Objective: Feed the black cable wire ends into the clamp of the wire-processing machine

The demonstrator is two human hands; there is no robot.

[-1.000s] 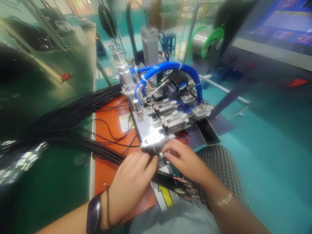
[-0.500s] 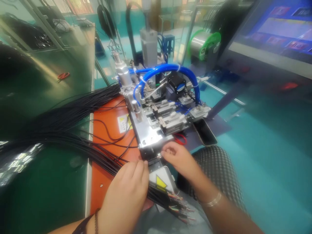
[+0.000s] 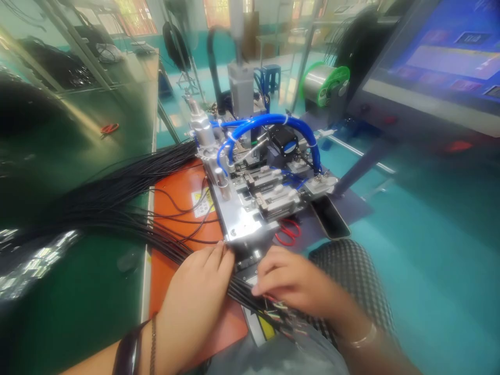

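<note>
I log the black cable bundle point(image 3: 117, 216) running lengthwise from far left to near right across the orange mat point(image 3: 175, 192). My left hand point(image 3: 193, 299) lies on it, closure unconfirmed. My right hand point(image 3: 292, 286), loosely curled, is nearer the stripped ends point(image 3: 279, 315); any hold is indeterminate.

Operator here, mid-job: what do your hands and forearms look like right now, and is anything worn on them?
Your left hand and right hand are gloveless, with no sleeves showing on the forearms. The left wrist wears a wide dark wristband and a thin cord bracelet; the right wrist wears a thin pale bracelet.
</note>
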